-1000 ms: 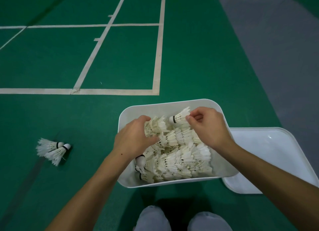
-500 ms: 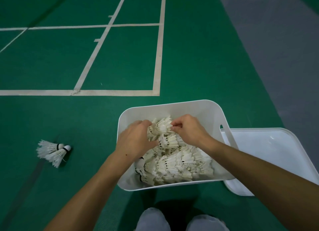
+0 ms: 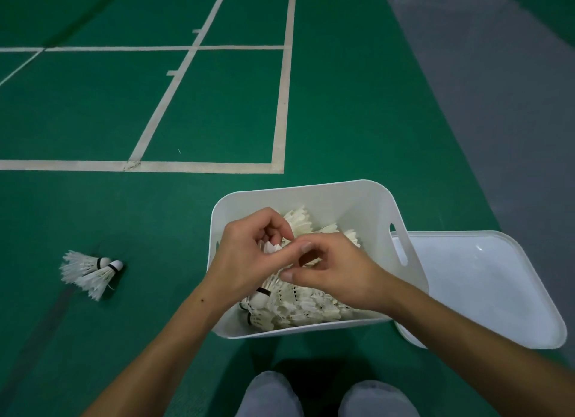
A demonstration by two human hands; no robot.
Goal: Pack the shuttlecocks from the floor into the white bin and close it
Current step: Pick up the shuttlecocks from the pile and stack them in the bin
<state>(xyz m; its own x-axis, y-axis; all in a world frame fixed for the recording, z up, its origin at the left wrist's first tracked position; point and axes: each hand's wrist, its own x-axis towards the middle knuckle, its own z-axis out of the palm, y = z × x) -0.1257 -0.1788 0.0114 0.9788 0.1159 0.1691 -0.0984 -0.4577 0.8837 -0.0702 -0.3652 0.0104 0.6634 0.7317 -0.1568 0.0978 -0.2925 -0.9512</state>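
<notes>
The white bin (image 3: 311,188) stands on the green floor in front of me, with a pile of several white shuttlecocks (image 3: 308,307) in it. Both hands are inside it, above the pile, and touch each other. My left hand (image 3: 249,261) curls its fingers round a shuttlecock whose white cork shows between them. My right hand (image 3: 342,273) pinches the feathers of a shuttlecock between thumb and forefinger. Two shuttlecocks (image 3: 90,272) lie together on the floor to the bin's left. The white lid (image 3: 485,289) lies flat on the floor against the bin's right side.
White court lines (image 3: 281,105) run across the green floor beyond the bin. A grey strip of floor (image 3: 497,89) lies at the right. My knees (image 3: 326,398) are just below the bin's near edge.
My right hand has moved left and toward me, from the far right of the pile to meet my left hand. The shuttlecock it pinched by the cork no longer shows.
</notes>
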